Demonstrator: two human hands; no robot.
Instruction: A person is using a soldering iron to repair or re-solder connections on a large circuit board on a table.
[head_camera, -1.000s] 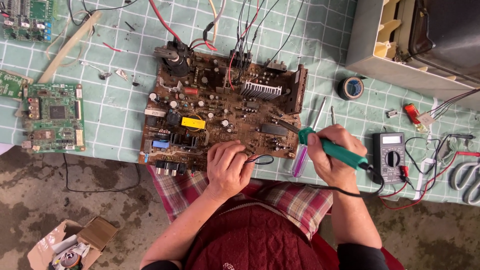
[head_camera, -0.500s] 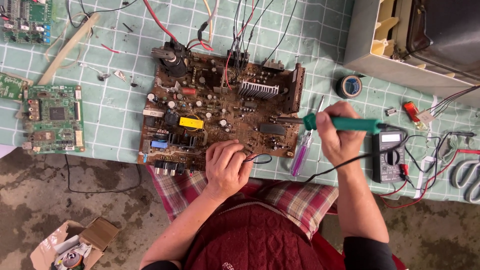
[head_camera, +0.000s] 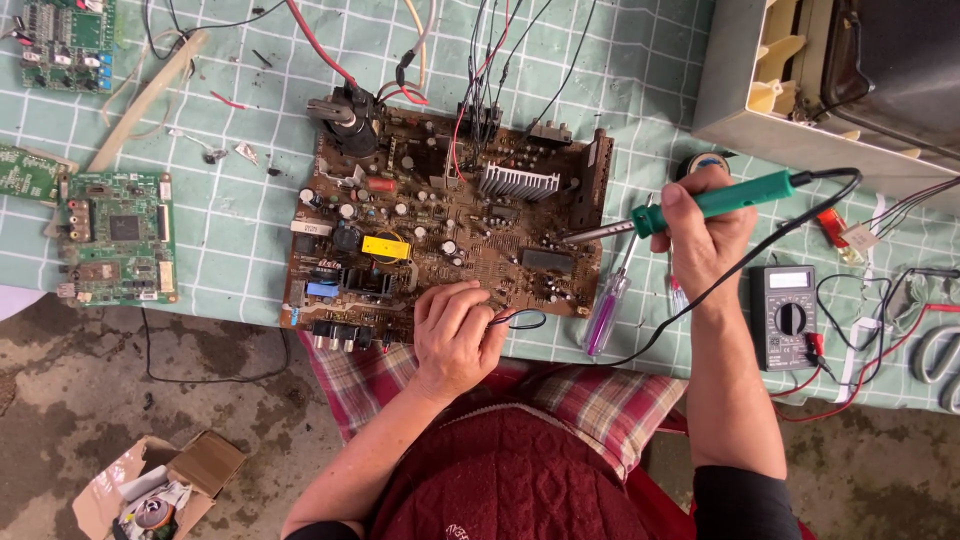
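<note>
Two hands on the job, both working around the big brown circuit board (head_camera: 445, 215), which lies flat on the green checked counter (head_camera: 240, 240) with its near edge at the counter's front.

Right hand (head_camera: 705, 235) is off the board's right edge, grip closed around the green handle of the soldering iron (head_camera: 700, 208). Iron is held near level, metal tip pointing left and sitting over the board's right side, just below the finned heatsink (head_camera: 518, 182). Can't tell if the tip touches the board or hovers.

Left hand (head_camera: 455, 335) rests on the board's near edge, fingers curled and pinching a thin black wire loop (head_camera: 520, 320) that sticks out to the right of the hand.

Handling, my read:
- Iron: light, rigid. Hold only the green handle; the metal shaft is likely hot. Cord trails off the rear and will tug.
- Board: stiff but brittle, studded with parts and leads. Lift by bare edges, not by components. Wires run off its far edge, so it won't move freely.
- Wire loop: limp, thin, slips easily; a fingertip pinch suits it.

Right of the board: purple-handled screwdriver (head_camera: 607, 310), then a multimeter (head_camera: 788, 315) with its leads. Left of the board: smaller green circuit board (head_camera: 115, 238).
</note>
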